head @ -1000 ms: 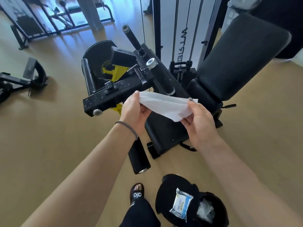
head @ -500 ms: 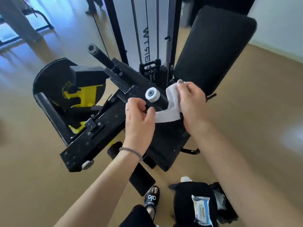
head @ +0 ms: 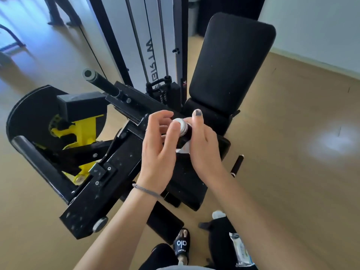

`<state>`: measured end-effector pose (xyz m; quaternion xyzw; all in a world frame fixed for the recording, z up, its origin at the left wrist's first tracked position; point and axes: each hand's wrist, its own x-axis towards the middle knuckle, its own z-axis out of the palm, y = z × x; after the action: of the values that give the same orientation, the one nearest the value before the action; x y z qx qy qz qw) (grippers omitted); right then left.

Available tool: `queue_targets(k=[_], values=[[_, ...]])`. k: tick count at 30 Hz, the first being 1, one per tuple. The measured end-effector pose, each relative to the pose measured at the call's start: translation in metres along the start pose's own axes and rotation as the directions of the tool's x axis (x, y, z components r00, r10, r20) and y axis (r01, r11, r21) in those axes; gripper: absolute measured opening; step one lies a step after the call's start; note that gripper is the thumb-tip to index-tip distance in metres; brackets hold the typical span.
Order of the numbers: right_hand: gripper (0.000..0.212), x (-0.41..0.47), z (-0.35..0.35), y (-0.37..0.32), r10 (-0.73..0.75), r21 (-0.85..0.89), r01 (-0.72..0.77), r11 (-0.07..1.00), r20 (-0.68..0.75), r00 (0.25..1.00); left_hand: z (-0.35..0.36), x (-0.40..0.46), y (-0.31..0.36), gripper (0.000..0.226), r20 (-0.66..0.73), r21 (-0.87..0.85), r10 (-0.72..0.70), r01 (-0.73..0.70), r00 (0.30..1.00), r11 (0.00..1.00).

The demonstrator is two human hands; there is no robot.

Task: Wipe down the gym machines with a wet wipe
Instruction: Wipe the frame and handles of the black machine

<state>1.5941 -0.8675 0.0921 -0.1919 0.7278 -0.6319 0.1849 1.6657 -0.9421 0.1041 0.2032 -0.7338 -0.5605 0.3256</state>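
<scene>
The black gym machine (head: 109,182) stands in front of me, with a handle bar ending in a silver cap (head: 181,124) at mid-frame. My right hand (head: 204,147) grips this handle just below the cap with the white wet wipe (head: 184,150) wrapped around it; only a small corner of the wipe shows under the palm. My left hand (head: 159,145) hovers beside the cap with relaxed, spread fingers, its thumb close to the cap's rim. It holds nothing that I can see.
The black backrest pad (head: 231,61) rises behind the handle, beside the white weight-stack frame (head: 140,39). A yellow cam (head: 81,129) and roller pad (head: 39,162) lie left. On the floor are a black bag (head: 222,234) with a wipe packet (head: 240,250) and my sandalled foot (head: 181,244).
Both hands held the wipe spread out, then brought it to the handle. My right hand has wrapped it round the handle below the cap, and my left hand has let go and opened.
</scene>
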Motion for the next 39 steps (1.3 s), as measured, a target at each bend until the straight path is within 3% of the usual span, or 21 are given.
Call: queue_targets(k=[3,7,9,11,14,19,22,27,30,32,35,37,39], values=[[0.073,0.000,0.016,-0.003,-0.171,-0.151,0.143,0.978,-0.194,0.966,-0.010,0.017,-0.001,0.032,-0.086,-0.022,-0.012,0.010,0.996,1.000],[0.073,0.009,0.026,0.000,-0.325,-0.259,0.264,0.929,-0.231,0.917,-0.013,0.038,0.001,0.032,-0.088,-0.016,-0.016,0.015,0.996,1.000],[0.073,0.009,0.018,0.012,-0.269,-0.209,0.225,0.952,-0.213,0.939,-0.009,0.042,0.007,0.033,-0.016,0.011,0.033,-0.033,0.999,0.999],[0.073,0.010,0.005,0.029,-0.115,-0.156,0.085,0.984,-0.194,0.974,-0.001,0.043,0.013,0.035,0.094,0.041,0.072,-0.076,0.993,0.996],[0.080,0.012,-0.005,0.038,0.042,-0.142,-0.066,0.988,-0.167,0.985,0.008,0.045,0.015,0.043,0.173,0.016,0.024,-0.028,0.985,0.999],[0.087,0.009,0.024,-0.007,-0.081,-0.051,0.073,0.996,-0.164,0.983,0.003,0.049,0.011,0.038,0.156,-0.009,0.008,-0.006,0.988,1.000],[0.076,0.007,0.023,-0.001,-0.141,-0.135,0.113,0.984,-0.223,0.965,0.003,0.050,0.012,0.034,0.179,0.021,0.001,-0.005,0.984,1.000],[0.082,0.012,0.001,0.028,0.111,-0.144,-0.139,0.980,-0.187,0.976,0.000,0.048,0.009,0.032,0.257,0.088,-0.046,0.024,0.965,0.996],[0.083,0.007,0.005,0.013,0.177,-0.051,-0.184,0.982,-0.107,0.978,-0.001,0.046,0.009,0.037,0.299,0.047,-0.097,0.087,0.949,0.995],[0.072,0.005,0.006,-0.003,0.178,0.054,-0.175,0.983,-0.048,0.983,-0.005,0.043,0.008,0.039,0.275,0.024,-0.040,0.035,0.961,0.999],[0.060,0.009,-0.006,-0.014,0.225,0.250,-0.214,0.944,-0.016,0.974,-0.014,0.029,0.003,0.041,0.233,0.152,0.164,-0.203,0.959,0.967],[0.069,0.008,-0.015,-0.017,0.225,0.263,-0.232,0.937,0.058,0.973,-0.017,0.017,-0.008,0.051,0.201,0.312,0.347,-0.396,0.916,0.864],[0.078,0.007,-0.020,-0.017,0.222,0.235,-0.247,0.940,0.126,0.967,-0.017,0.008,-0.019,0.057,0.205,0.427,0.445,-0.489,0.872,0.761]])
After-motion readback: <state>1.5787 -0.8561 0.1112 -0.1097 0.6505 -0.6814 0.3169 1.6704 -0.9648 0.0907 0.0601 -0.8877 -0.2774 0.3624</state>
